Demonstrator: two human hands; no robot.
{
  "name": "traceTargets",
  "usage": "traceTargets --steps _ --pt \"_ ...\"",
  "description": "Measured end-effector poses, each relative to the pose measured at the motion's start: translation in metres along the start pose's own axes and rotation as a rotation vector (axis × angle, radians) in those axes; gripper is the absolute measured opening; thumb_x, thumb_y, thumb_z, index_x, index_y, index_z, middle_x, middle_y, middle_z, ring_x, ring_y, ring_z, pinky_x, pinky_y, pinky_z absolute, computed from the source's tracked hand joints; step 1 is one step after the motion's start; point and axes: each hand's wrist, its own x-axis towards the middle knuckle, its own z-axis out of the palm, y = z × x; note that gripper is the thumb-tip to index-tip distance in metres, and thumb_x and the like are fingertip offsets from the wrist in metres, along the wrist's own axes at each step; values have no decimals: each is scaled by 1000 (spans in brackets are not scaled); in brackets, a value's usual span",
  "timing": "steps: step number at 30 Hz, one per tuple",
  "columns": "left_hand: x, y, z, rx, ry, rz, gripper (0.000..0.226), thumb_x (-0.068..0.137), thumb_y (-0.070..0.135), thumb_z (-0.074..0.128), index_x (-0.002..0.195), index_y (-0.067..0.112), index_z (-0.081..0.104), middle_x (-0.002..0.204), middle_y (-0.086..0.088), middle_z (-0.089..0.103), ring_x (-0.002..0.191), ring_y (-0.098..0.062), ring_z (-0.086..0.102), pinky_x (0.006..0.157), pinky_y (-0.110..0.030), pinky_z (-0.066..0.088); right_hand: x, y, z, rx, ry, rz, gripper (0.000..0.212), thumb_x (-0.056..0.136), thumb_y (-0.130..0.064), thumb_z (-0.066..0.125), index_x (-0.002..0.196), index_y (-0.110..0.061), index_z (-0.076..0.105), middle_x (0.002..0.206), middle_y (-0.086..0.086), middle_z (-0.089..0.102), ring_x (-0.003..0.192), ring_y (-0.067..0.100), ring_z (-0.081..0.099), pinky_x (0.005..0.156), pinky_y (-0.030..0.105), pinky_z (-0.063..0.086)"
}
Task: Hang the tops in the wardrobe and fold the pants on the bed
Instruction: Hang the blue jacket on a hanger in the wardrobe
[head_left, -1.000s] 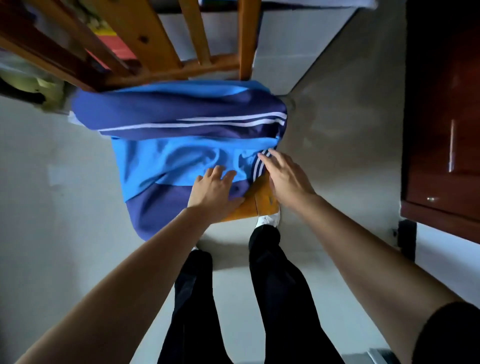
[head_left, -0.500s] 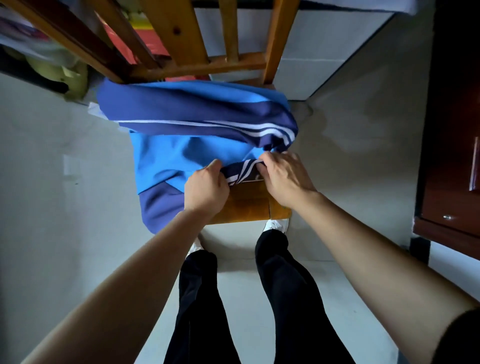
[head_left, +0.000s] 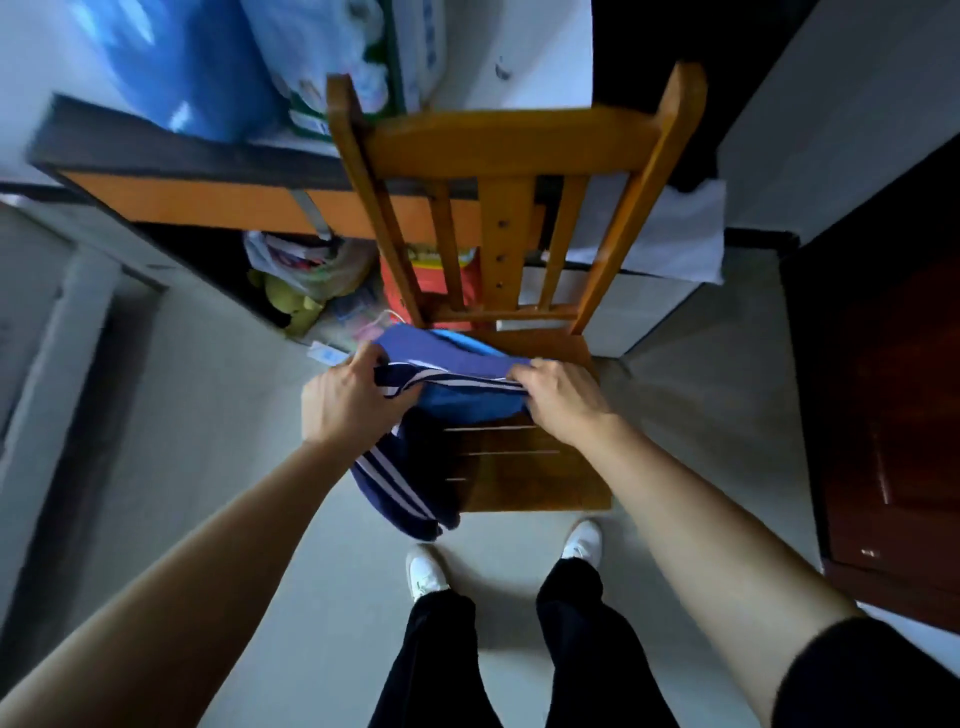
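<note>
Hanging bunched between two hands, one blue fabric garment with navy panels and white stripes (head_left: 460, 405); whether it is a top or a pair of pants cannot be told. Position: held over the seat of a brown slatted wooden chair (head_left: 530, 467), with a navy striped length drooping past the seat's front left corner toward the pale grey floor (head_left: 218, 467). Left hand (head_left: 358, 400): fingers curled tight round the garment's left end, thumb on top. Right hand (head_left: 561, 400): fingers closed on the garment's right end, knuckles up, above the seat's middle. Both forearms bare. The chair's backrest stands upright on the far side, its spindles in front of clutter. Below the chair: two white shoes (head_left: 426, 571) and black trouser legs (head_left: 436, 660) of the person, standing just in front of the seat. Beyond the chair, to the left: an orange-fronted counter (head_left: 208, 202) bearing a blue plastic bag (head_left: 192, 67), blurred; assorted bags and packets stowed beneath it. Far right: a dark reddish wooden cabinet (head_left: 883, 415), well apart from the chair.
</note>
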Motion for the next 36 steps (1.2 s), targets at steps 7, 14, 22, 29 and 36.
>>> traceTargets --steps 7,14,22,29,36 --pt "30 -9 -162 -86 331 49 40 79 65 60 92 28 52 89 1 72 81 -30 67 65 -35 49 18 -90 -144 -32 380 14 17 93 -21 59 108 -25 51 106 4 44 85 24 53 57 32 38" --pt "28 -30 -272 -106 610 165 30 86 52 62 91 24 57 88 1 68 72 -32 65 55 -31 41 5 -150 -248 93 567 30 21 99 -14 40 118 -16 47 106 16 66 90 38 61 65 40 48" --pt "23 -56 -325 -242 740 134 23 95 46 47 104 25 50 85 -5 70 76 -36 64 58 -31 33 -25 -209 -279 178 801 -243 19 97 -26 54 111 -14 48 103 12 68 85 36 64 64 37 46" --pt "-12 -96 -300 -79 443 98 35 90 56 52 101 24 47 76 -4 69 73 -33 65 55 -34 38 -25 -192 -248 -10 432 -165 33 94 -13 53 126 -17 51 114 5 51 96 28 58 80 38 49" --pt "-64 -124 -299 44 324 7 50 71 34 76 110 24 47 99 1 64 94 -26 60 64 -34 41 -11 -217 -247 -7 473 -195 28 93 -9 44 120 -15 49 111 14 61 92 34 59 73 43 52"
